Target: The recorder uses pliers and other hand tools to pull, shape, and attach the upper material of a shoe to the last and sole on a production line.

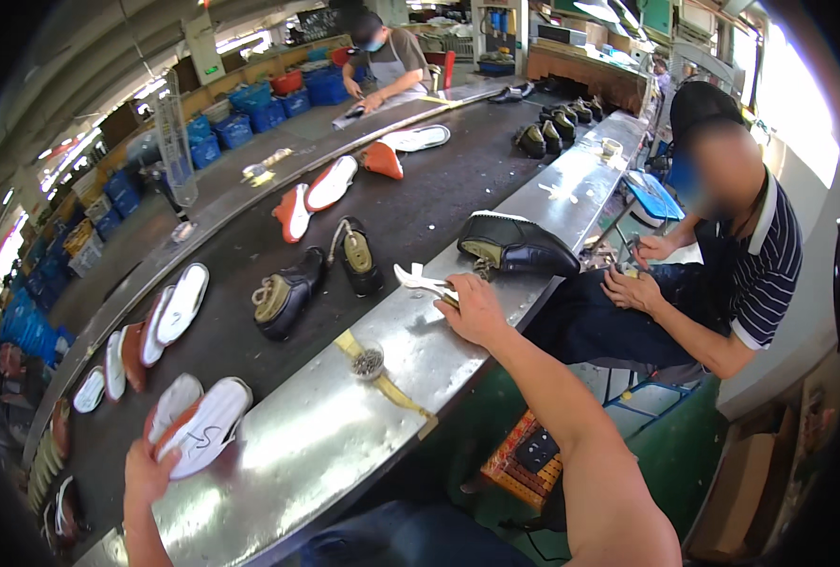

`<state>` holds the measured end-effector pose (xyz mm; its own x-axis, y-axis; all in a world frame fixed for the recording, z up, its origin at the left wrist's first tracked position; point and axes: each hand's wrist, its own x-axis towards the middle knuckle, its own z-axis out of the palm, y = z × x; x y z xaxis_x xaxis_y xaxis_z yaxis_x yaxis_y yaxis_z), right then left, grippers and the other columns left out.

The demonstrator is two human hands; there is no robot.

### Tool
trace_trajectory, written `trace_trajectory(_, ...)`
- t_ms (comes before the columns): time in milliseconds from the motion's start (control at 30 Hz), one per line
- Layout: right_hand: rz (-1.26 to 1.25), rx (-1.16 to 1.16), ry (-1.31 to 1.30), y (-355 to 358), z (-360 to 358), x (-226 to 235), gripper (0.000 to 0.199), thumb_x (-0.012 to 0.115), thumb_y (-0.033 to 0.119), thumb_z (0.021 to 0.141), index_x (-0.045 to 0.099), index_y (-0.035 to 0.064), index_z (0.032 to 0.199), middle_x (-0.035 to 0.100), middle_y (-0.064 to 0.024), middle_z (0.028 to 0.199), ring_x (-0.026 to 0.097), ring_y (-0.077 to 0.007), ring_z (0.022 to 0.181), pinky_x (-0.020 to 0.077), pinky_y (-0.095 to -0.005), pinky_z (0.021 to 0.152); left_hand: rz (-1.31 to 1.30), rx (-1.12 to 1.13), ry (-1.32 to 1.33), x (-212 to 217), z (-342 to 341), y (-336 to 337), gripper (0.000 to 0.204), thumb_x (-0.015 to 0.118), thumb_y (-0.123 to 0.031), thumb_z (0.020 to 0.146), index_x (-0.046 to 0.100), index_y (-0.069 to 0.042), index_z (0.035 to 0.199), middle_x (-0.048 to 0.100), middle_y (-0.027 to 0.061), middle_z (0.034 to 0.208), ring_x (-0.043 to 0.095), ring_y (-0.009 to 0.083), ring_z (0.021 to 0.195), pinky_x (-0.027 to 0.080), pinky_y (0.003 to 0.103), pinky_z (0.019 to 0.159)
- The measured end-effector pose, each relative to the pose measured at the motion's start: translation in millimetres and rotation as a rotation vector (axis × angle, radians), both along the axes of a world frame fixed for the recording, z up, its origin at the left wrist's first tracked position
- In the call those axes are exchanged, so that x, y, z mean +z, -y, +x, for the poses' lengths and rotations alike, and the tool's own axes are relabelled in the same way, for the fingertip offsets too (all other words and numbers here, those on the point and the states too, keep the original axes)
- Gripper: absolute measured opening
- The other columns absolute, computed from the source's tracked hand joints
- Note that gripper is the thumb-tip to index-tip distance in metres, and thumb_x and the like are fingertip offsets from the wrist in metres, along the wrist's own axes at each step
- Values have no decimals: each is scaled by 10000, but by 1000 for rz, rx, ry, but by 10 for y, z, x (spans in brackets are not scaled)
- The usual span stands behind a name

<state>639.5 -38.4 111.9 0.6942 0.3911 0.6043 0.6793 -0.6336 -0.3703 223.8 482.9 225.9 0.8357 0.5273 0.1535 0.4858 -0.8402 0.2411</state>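
My left hand is closed on the edge of an upturned brown shoe upper with a white underside and a black pen mark. A second white-bottomed upper lies right behind it, at the edge of the dark belt. Over the metal ledge, my right hand grips a pale, fork-ended hand tool; its exact kind is unclear. Just beyond this hand, a black shoe with an olive lining lies on the ledge. Nearer me stands a small round dish of metal nails on yellow tape.
The dark belt carries black shoes and several white-bottomed uppers. A co-worker in a striped shirt sits close on the right; another in an apron works across the belt. Below the ledge is a patterned stool.
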Motion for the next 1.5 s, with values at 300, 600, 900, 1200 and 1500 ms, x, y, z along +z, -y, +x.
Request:
trace_trajectory(300, 123, 395, -761, 340, -2810, -94, 422, 647, 370, 967, 584, -4, 1151, 669, -253, 1091, 641, -460, 1043, 512, -490, 899, -249, 446, -83, -540, -2685, 896, 714, 820, -339, 835, 564, -113, 1463, 296, 177, 1652, 270, 523, 1474, 320, 607, 1153)
trace_trajectory(600, -295, 29, -1486, 1431, -4508, -2410, 682, 582, 546, 987, 613, -105, 1190, 671, -310, 1148, 661, -423, 1100, 519, -446, 930, -655, 543, -37, -2292, -3044, 2918, 720, 451, -537, 1052, 487, 65, 1445, 539, 324, 1412, 489, 438, 1362, 405, 451, 1120)
trace_trajectory(900, -370, 211, -1066, 1496, -4289, -1849, 421, 662, 272, 922, 565, 24, 1249, 679, -271, 1120, 663, -425, 1063, 514, -492, 914, -205, 354, -439, -1751, -3193, 3059, 734, 299, -574, 1066, 740, 10, 1018, 724, 272, 1025, 693, 456, 1002, 542, 532, 906)
trace_trajectory(1200, -576, 568, -885, 1951, -4559, 132, 302, 673, 210, 910, 584, 44, 1146, 689, -232, 1013, 675, -432, 974, 527, -503, 828, -123, 309, -608, -925, -4029, 3321, 544, 542, -520, 978, 760, -27, 904, 734, 228, 926, 712, 422, 921, 555, 529, 830)
trace_trajectory(1500, -631, 790, -875, 1817, -4504, -82, 389, 776, 293, 876, 611, 32, 1113, 692, -190, 991, 676, -391, 932, 536, -437, 829, 326, 154, 371, -500, -2542, 2175, 797, 732, -310, 901, 365, 68, 1499, 569, 297, 1384, 533, 436, 1314, 440, 468, 1088)
